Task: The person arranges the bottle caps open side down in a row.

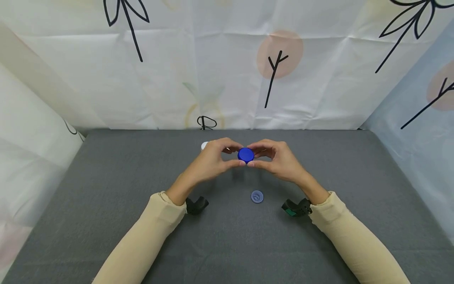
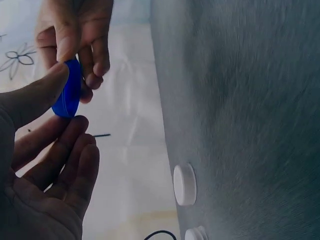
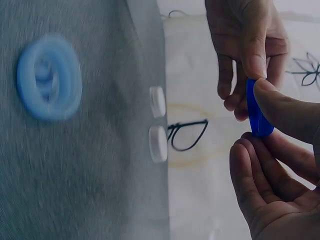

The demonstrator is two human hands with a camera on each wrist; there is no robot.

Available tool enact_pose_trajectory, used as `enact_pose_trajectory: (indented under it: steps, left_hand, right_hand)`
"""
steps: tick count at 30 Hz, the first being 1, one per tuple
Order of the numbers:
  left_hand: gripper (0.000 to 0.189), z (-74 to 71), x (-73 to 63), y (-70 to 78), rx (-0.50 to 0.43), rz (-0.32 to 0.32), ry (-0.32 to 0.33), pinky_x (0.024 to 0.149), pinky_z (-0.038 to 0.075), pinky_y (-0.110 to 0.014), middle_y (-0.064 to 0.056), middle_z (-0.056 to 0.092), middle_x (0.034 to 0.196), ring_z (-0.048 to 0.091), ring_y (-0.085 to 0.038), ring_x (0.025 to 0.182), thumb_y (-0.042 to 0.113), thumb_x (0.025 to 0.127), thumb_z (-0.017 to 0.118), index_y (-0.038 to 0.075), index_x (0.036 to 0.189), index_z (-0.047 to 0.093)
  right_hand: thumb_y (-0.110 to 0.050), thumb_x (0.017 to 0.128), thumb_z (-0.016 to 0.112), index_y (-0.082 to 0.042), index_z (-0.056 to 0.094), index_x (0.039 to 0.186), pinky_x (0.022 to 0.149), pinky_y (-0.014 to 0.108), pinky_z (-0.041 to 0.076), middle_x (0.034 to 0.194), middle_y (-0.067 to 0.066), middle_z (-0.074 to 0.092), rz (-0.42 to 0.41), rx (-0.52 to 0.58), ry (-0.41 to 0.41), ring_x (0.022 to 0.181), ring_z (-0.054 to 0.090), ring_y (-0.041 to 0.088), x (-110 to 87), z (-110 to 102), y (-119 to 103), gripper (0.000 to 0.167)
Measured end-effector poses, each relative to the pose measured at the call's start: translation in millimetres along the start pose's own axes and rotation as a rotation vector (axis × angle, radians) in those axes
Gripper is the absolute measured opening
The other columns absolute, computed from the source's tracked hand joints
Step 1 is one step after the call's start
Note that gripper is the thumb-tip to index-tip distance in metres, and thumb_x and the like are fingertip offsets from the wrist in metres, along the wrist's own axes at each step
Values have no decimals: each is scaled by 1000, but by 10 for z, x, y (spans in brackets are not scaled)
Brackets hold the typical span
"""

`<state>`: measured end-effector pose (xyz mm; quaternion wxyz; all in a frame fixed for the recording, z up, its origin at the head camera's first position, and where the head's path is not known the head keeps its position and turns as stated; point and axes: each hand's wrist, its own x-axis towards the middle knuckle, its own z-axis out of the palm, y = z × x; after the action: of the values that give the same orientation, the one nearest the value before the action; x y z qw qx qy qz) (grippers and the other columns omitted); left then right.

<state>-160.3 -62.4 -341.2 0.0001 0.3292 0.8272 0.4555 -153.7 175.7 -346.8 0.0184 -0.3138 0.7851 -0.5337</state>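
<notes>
A round, deep-blue bottle cap [image 1: 246,155] is held up off the table between both hands, its flat top facing the head camera. My left hand [image 1: 211,159] pinches its left side between thumb and fingertips. On the opposite side, my right hand [image 1: 278,159] grips the rim in the same way. Both wrist views show the blue cap edge-on, with the two thumbs close together on it. Nearer to me on the table lies a paler blue cap [image 1: 257,196], showing rings inside; the right wrist view shows this blue ring-shaped cap [image 3: 50,77] blurred.
Behind my left hand a white cap [image 1: 204,145] is partly hidden; the right wrist view shows two white caps, one [image 3: 157,102] beside the other [image 3: 158,144]. Grey cloth [image 1: 227,244] covers the table. A patterned white curtain [image 1: 227,71] hangs at its back edge.
</notes>
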Motion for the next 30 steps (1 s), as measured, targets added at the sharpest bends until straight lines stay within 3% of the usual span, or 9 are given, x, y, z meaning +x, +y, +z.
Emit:
enact_pose_trajectory:
  steps: [5, 12, 23, 30]
  left_hand:
    - [34, -19, 210, -89, 72, -23, -80, 96, 49, -39, -7, 72, 110, 62, -32, 106, 17, 87, 83, 2, 116, 73]
    - [31, 19, 449, -235, 150, -149, -160, 100, 46, -40, -6, 71, 113, 60, -29, 112, 19, 90, 80, 5, 117, 74]
    - [34, 167, 675, -469, 320, -215, -190, 99, 45, -38, -7, 70, 116, 61, -22, 111, 21, 89, 81, 6, 119, 73]
    - [34, 251, 734, -517, 400, -260, -197, 99, 44, -42, -4, 70, 116, 59, -22, 111, 26, 90, 80, 10, 120, 74]
  right_hand:
    - [5, 85, 79, 9, 67, 122, 88, 41, 56, 113, 19, 67, 52, -52, -14, 96, 68, 29, 104, -75, 101, 39]
    - [0, 84, 82, 8, 69, 119, 86, 42, 56, 110, 20, 70, 115, -143, -37, 96, 69, 32, 273, -143, 312, 38]
    - [-4, 85, 83, 5, 71, 117, 86, 39, 57, 104, 17, 72, 247, -281, -64, 95, 69, 30, 448, -161, 520, 36]
    - [-6, 86, 82, 8, 70, 118, 85, 40, 57, 103, 20, 72, 300, -335, -89, 95, 70, 32, 508, -169, 580, 37]
